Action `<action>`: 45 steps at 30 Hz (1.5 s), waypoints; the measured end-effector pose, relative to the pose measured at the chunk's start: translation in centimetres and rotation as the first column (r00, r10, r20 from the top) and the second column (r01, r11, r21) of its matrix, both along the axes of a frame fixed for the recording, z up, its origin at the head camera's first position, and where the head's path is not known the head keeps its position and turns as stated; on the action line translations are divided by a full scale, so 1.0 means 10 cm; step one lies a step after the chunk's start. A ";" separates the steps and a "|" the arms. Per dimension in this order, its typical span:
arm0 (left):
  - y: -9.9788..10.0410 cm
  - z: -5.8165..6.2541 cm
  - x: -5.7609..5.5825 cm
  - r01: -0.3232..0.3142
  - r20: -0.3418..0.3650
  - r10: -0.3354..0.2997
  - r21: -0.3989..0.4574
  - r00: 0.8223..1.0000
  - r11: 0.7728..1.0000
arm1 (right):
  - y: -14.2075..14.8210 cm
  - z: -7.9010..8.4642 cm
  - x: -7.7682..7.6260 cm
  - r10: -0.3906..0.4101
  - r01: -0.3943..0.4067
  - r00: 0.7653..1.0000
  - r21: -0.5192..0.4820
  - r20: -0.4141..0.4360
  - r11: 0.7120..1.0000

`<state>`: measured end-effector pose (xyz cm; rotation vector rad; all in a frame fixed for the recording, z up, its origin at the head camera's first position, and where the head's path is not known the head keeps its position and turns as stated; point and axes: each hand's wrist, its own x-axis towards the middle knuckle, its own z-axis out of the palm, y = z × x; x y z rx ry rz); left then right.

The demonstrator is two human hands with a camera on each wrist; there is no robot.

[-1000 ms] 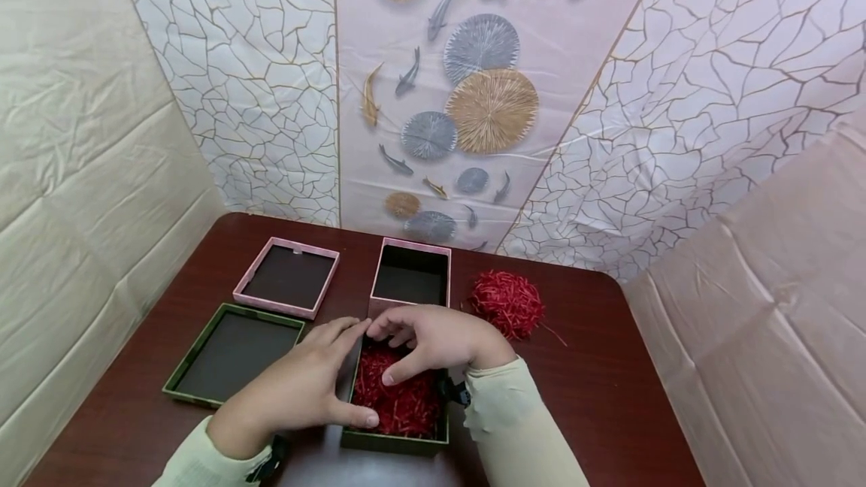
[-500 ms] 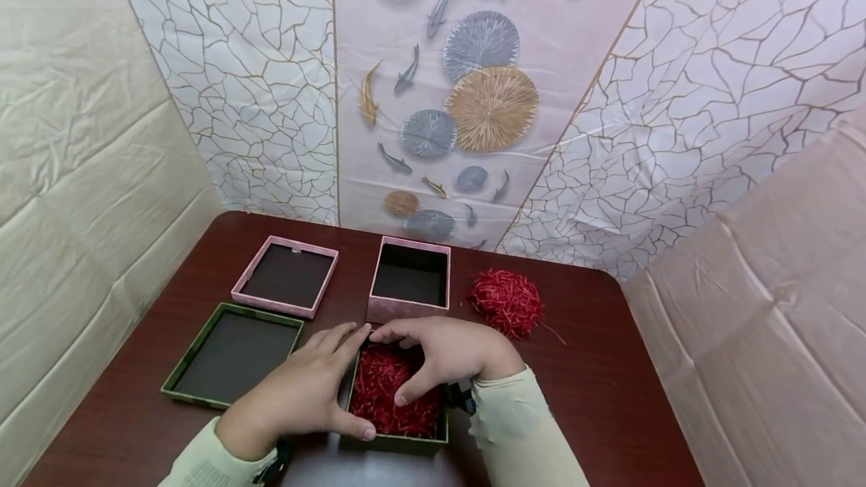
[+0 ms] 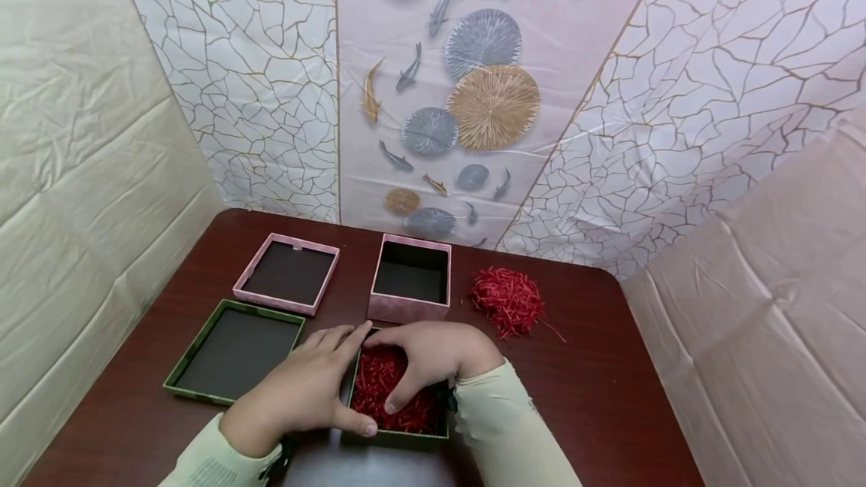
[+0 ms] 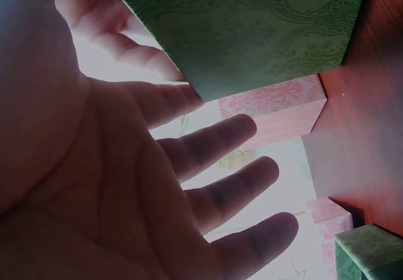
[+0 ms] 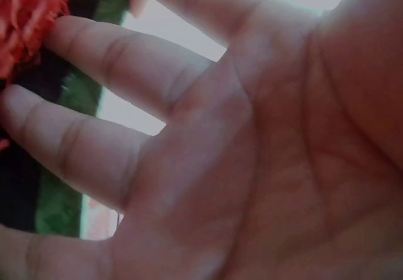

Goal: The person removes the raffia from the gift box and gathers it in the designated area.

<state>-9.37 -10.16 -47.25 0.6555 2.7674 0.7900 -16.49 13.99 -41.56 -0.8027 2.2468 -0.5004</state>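
Note:
A green box filled with red shredded paper stands near the front of the table. My left hand lies along the box's left side, its fingers straight and spread, with the thumb over the front left corner. In the left wrist view the index fingertip meets the lower edge of the patterned green wall. Over the box from the right reaches my right hand, fingers extended toward the far rim and thumb on the shreds. In the right wrist view its fingertips reach past the green rim to the red shreds.
Behind the green box stands a pink box with a dark inside. To the left lie a pink lid and a green lid, both inside up. A loose heap of red shredded paper sits at the right on the brown table.
My right hand has shifted slightly over the shreds, its thumb going right and then back left. The left hand keeps its place at the box's side.

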 end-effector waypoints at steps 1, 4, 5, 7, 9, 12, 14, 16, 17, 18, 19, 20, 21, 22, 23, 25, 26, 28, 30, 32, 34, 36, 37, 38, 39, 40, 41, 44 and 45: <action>0.00 0.00 0.00 0.000 -0.001 0.000 -0.002 1.000 1.000 | -0.03 -0.02 0.00 0.002 -0.002 1.000 0.010 -0.005 1.000; -0.01 -0.01 -0.01 -0.003 -0.006 0.003 -0.009 1.000 1.000 | -0.10 -0.09 -0.01 0.016 -0.015 1.000 0.033 -0.020 0.999; -0.01 -0.01 -0.01 -0.004 -0.009 0.004 -0.011 1.000 1.000 | -0.12 -0.12 -0.01 0.020 -0.019 0.999 0.042 -0.027 0.999; -0.01 -0.01 -0.01 -0.005 -0.014 0.005 -0.014 1.000 1.000 | -0.16 -0.17 -0.01 0.033 -0.030 0.999 0.059 -0.042 0.998; -0.01 -0.02 -0.02 -0.004 -0.013 0.004 -0.014 1.000 1.000 | -0.19 -0.21 -0.01 0.037 -0.034 0.998 0.077 -0.047 0.996; 0.00 -0.02 -0.02 -0.004 -0.003 0.004 -0.012 1.000 1.000 | -0.21 -0.27 0.00 0.027 -0.023 0.999 0.098 -0.042 0.995; 0.01 -0.01 -0.02 -0.002 0.007 0.002 -0.010 1.000 1.000 | -0.23 -0.30 0.00 0.017 -0.013 0.999 0.107 -0.036 0.994; 0.02 -0.01 -0.01 0.000 0.011 0.000 -0.009 1.000 1.000 | -0.23 -0.33 0.01 0.005 -0.002 0.999 0.113 -0.031 0.994; 0.02 0.00 -0.01 0.002 0.011 -0.002 -0.009 1.000 1.000 | -0.24 -0.34 0.01 -0.002 0.005 1.000 0.114 -0.027 0.994; 0.02 0.00 -0.01 0.002 0.011 -0.002 -0.008 1.000 1.000 | -0.24 -0.35 0.01 -0.006 0.009 1.000 0.114 -0.027 0.993; 0.02 0.00 0.00 0.004 0.010 -0.004 -0.005 1.000 1.000 | -0.24 -0.36 0.01 -0.008 0.011 1.000 0.114 -0.028 0.993; 0.02 0.01 0.00 0.003 0.008 -0.003 -0.003 1.000 1.000 | -0.24 -0.37 0.02 -0.005 0.008 1.000 0.114 -0.027 0.993; 0.02 0.01 0.00 0.002 0.007 -0.002 -0.005 1.000 1.000 | -0.25 -0.38 0.02 -0.002 0.005 1.000 0.113 -0.026 0.994; 0.02 0.00 0.00 0.001 0.007 -0.001 -0.006 1.000 1.000 | -0.25 -0.39 0.02 0.001 0.002 1.000 0.111 -0.026 0.994; 0.02 0.00 0.01 -0.001 0.007 0.001 -0.007 1.000 1.000 | -0.25 -0.40 0.03 0.007 -0.004 1.000 0.108 -0.024 0.994; 0.02 -0.01 0.01 -0.004 0.009 0.004 -0.008 1.000 1.000 | -0.26 -0.43 0.03 0.022 -0.020 1.000 0.098 -0.014 0.995; 0.02 -0.01 0.01 -0.006 0.012 0.006 -0.011 1.000 1.000 | -0.26 -0.44 0.03 0.034 -0.033 0.999 0.092 -0.008 0.995; 0.02 -0.02 0.00 -0.007 0.017 0.007 -0.013 1.000 1.000 | -0.26 -0.47 0.04 0.048 -0.049 0.999 0.078 0.011 0.996; 0.01 -0.02 0.00 -0.008 0.024 0.008 -0.011 1.000 1.000 | -0.26 -0.49 0.04 0.068 -0.070 0.997 0.065 0.032 0.995; 0.01 -0.02 0.00 -0.009 0.029 0.009 -0.012 1.000 1.000 | -0.27 -0.52 0.04 0.079 -0.082 0.996 0.062 0.048 0.995; 0.01 -0.01 0.00 -0.008 0.029 0.008 -0.013 1.000 1.000 | -0.27 -0.54 0.04 0.086 -0.089 0.995 0.064 0.059 0.994; 0.01 0.00 0.00 -0.007 0.031 0.007 -0.015 1.000 1.000 | -0.27 -0.56 0.03 0.091 -0.096 0.994 0.068 0.066 0.993; 0.01 0.00 0.01 -0.005 0.029 0.005 -0.014 1.000 1.000 | -0.28 -0.57 0.03 0.096 -0.101 0.993 0.071 0.068 0.992; 0.01 0.01 0.01 -0.003 0.029 0.003 -0.012 1.000 1.000 | -0.28 -0.58 0.03 0.105 -0.110 0.992 0.072 0.068 0.991; 0.01 0.01 0.01 -0.001 0.030 0.001 -0.011 1.000 1.000 | -0.28 -0.59 0.03 0.113 -0.118 0.991 0.071 0.067 0.990; 0.01 0.02 0.01 0.000 0.033 0.001 -0.009 0.999 1.000 | -0.29 -0.60 0.03 0.118 -0.123 0.991 0.071 0.068 0.990; 0.01 0.02 0.02 0.001 0.035 -0.001 -0.008 0.999 1.000 | -0.29 -0.60 0.03 0.122 -0.126 0.990 0.070 0.068 0.989; 0.01 0.03 0.02 0.004 0.039 -0.004 -0.004 0.999 1.000 | -0.30 -0.59 0.04 0.118 -0.124 0.990 0.069 0.077 0.990; 0.01 0.03 0.02 0.004 0.041 -0.004 -0.003 0.999 1.000 | -0.30 -0.58 0.05 0.116 -0.121 0.990 0.070 0.080 0.990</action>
